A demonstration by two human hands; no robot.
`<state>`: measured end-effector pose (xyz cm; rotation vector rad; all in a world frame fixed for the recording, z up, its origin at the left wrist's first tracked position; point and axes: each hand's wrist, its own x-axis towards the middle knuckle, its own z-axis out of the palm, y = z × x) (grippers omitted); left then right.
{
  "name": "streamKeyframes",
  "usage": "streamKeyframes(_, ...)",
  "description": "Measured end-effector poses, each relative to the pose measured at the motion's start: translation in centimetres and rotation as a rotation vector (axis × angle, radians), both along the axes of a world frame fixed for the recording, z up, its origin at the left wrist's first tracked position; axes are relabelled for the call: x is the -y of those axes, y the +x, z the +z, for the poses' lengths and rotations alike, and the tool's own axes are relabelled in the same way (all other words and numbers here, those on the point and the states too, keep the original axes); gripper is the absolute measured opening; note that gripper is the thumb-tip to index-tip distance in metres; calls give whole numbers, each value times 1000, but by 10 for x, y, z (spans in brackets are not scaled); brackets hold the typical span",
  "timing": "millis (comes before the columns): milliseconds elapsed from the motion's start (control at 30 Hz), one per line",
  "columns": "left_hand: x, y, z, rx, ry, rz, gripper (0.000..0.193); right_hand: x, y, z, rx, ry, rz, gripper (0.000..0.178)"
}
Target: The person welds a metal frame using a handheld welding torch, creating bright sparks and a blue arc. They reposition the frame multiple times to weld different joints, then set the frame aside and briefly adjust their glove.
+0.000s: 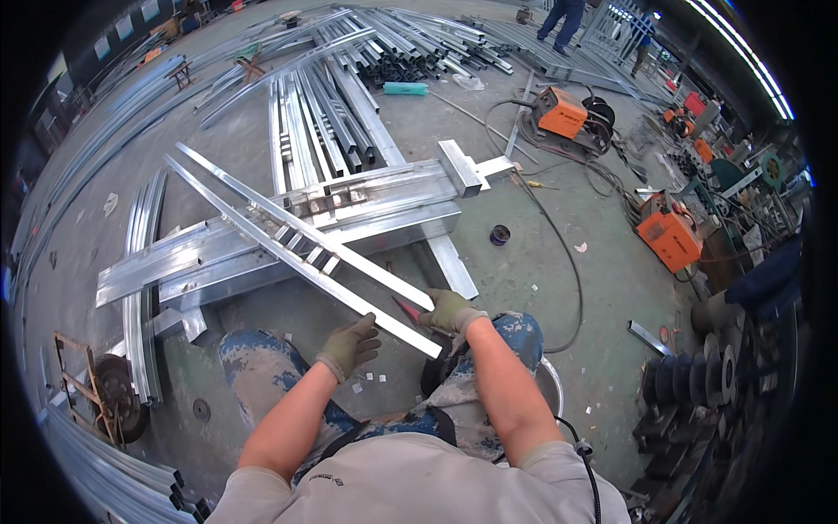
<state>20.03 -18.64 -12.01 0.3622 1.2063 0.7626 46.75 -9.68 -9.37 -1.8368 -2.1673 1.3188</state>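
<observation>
Two long square metal tubes (301, 253) lie side by side at a slant across a bench of stacked metal beams (401, 223), their near ends reaching toward my knees. Short metal crosspieces (305, 249) sit between them. My right hand (449, 312), in a green work glove, is closed around the near end of the right-hand tube. Beside the left-hand tube is my gloved left hand (351, 347), its fingers apart and its thumb up by the tube's edge; it holds nothing. A red pointed thing (406, 308) shows partly under the tubes.
Behind the bench lie piles of metal tubes (410, 44). Two orange welding machines (559, 113) with cables stand at the right. A small dark tin (499, 235) sits on the floor. At the left is a wheeled cart (118, 397). Other people (563, 22) stand far back.
</observation>
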Motion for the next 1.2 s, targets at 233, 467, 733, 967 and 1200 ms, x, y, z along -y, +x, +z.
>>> streamKeyframes(233,-6,25,-14,-31,53,-77,68,3,1,-1,-17,17,-28,65)
streamKeyframes(467,-6,33,-19,-108,73,-49,61,5,-8,-6,-16,43,-52,58)
streamKeyframes(733,-5,36,-23,-96,60,-2,64,7,-8,-16,-59,-5,-79,54)
streamKeyframes(967,5,27,-44,-107,74,8,60,21,-5,-66,-192,0,-93,48)
streamKeyframes(1200,25,17,-39,46,81,229,62,51,-32,-46,63,64,-44,49)
